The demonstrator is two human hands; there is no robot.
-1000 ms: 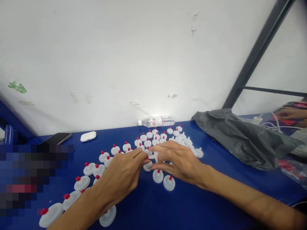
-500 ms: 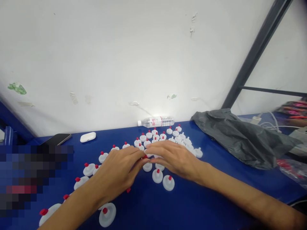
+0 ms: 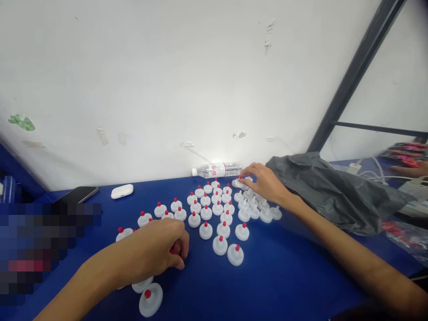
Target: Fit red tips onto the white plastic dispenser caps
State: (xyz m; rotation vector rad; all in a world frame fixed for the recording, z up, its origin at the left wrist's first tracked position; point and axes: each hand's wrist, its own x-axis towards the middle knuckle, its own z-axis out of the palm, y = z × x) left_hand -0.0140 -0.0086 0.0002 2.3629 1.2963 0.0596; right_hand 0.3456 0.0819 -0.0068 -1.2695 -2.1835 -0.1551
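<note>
Most white discs [image 3: 205,232] red-capped, R cluster [image 3: 244,216] bare. My L hand [image 3: 160,245] curled, R hand [image 3: 265,183] nr worktop [image 3: 214,290]'s far edge; can't tell grips.

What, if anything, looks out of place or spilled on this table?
The plastic bottle looks odd, lying on its side by the wall instead of standing; its white cap is on, no spill visible.

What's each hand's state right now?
Left hand: fingers curled by something red; hold can't be told.
Right hand: fingertips at a red-capped white disc; whether gripped, can't be told.
</note>
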